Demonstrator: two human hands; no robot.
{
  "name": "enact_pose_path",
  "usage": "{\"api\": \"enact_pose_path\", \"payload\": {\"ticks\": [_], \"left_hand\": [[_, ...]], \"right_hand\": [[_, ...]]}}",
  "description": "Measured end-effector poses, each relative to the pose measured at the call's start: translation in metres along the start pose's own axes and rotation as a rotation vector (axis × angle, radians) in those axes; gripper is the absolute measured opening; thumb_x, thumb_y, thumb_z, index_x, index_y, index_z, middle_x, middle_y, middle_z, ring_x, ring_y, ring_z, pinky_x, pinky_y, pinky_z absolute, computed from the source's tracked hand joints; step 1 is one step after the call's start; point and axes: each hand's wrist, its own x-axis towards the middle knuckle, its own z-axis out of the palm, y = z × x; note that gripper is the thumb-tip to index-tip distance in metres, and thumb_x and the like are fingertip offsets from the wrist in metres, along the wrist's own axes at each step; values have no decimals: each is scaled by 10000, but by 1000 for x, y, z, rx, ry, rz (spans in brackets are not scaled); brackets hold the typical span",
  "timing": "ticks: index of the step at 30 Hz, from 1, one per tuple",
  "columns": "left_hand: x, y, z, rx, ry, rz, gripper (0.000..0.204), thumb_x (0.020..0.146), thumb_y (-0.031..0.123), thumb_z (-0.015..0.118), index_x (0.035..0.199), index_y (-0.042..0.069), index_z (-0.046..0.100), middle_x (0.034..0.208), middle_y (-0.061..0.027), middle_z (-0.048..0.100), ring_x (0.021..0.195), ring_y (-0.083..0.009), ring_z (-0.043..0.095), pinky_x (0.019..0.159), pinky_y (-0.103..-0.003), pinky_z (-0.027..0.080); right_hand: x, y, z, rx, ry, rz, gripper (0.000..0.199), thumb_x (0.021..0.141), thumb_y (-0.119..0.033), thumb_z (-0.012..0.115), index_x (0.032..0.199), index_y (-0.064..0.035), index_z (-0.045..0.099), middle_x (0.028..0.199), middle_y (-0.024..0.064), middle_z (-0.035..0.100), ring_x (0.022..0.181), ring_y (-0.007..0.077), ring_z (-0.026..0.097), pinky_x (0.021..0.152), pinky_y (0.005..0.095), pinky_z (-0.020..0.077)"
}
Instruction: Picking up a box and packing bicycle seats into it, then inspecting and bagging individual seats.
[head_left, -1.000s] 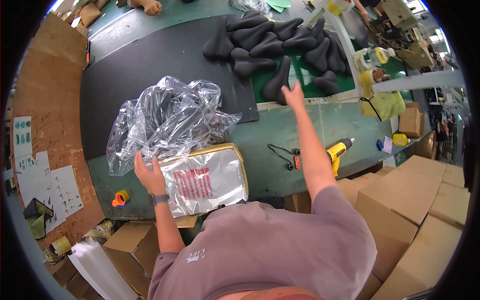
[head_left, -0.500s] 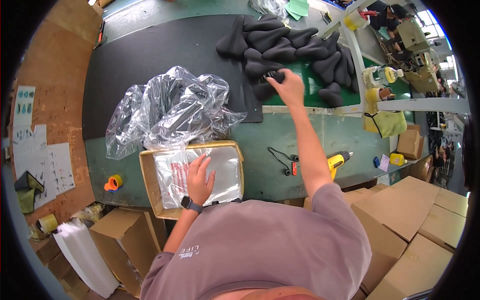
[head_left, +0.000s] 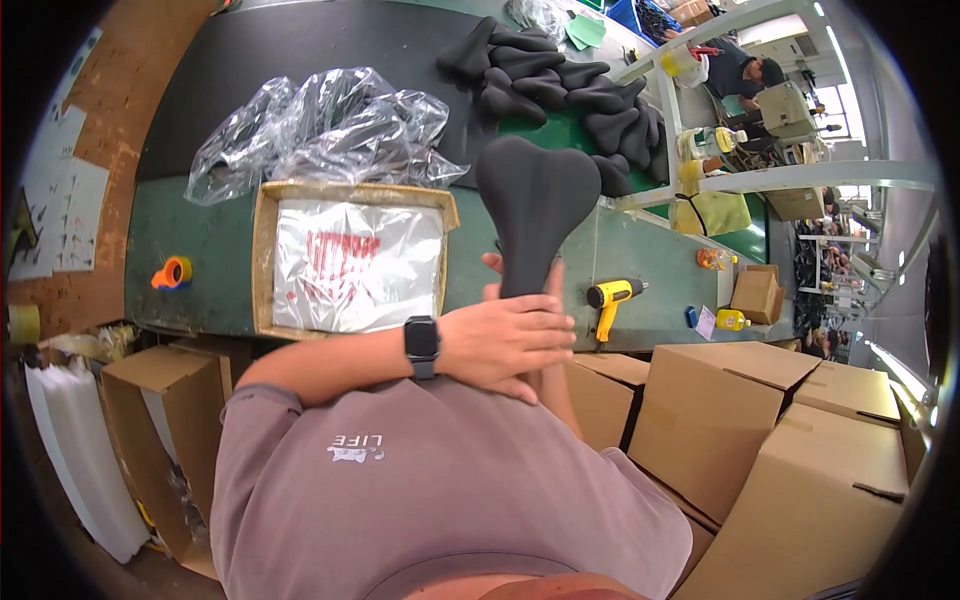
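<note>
- Nearest, the person's mauve shirt (head_left: 450,500) bears white lettering and a small figure.
- Brown cartons (head_left: 720,420) crowd the near right, beside the green worktop (head_left: 655,245).
- The left hand (head_left: 508,345), a dark watch (head_left: 421,338) on its wrist, lies across the nose of a saddle (head_left: 538,200), fingers outstretched; whether it also grasps cannot be told.
- The right hand (head_left: 556,283), mostly hidden, grips that nose from behind, fingers showing on both sides.
- The saddle is raised in front of the person: smooth, matt black, broad two-lobed end far, narrow nose near, blocking part of the worktop from view.
- To its left, an open box (head_left: 447,208) holds a silvery wrapped pack (head_left: 400,270) with red print too blurred to read.
- An orange tape roll (head_left: 173,272) lies farther left; a yellow heat gun (head_left: 613,296) lies right of the saddle.
- Beyond the box, clear plastic (head_left: 330,130) is heaped, partly over a black sheet (head_left: 240,45).
- Farther off, more black saddles (head_left: 545,75) cluster near a white frame (head_left: 830,178).
- Far right, a co-worker (head_left: 735,70) leans forward.
</note>
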Motion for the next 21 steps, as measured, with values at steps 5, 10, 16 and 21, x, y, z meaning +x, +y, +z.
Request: {"api": "enact_pose_path", "payload": {"ticks": [5,10,16,21], "left_hand": [[-5,-20,-27,335,105,-177,620,930,438,781,1441,98,700,1518,-120,672,1536,-294,536,1366,-540,304],[-57,-95,-89,573,164,-665,236,1030,283,654,1137,112,777,1100,-127,792,1093,-400,752,892,-524,625],[-211,-154,58,329,327,-1250,417,1121,433,589,1006,71,763,970,-249,785,924,-472,764,801,-609,588],[-251,-122,203,144,1,-1464,425,1030,457,735,1152,53,786,1171,-233,786,1096,-431,760,946,-546,605]], "right_hand": [[-41,58,3,-153,-93,210,917,1080,-875,294,1377,-58,585,709,151,591,442,199,496,390,303,391],[-75,80,25,-190,-31,261,946,1065,-903,238,1304,-60,594,670,122,537,397,145,390,363,282,338],[-94,84,21,-136,-154,236,971,1065,-901,253,1354,-37,587,715,144,587,406,155,430,371,284,362],[-116,95,11,-675,112,-122,765,1109,-726,546,1213,21,671,848,130,719,580,170,633,537,281,509]]}}
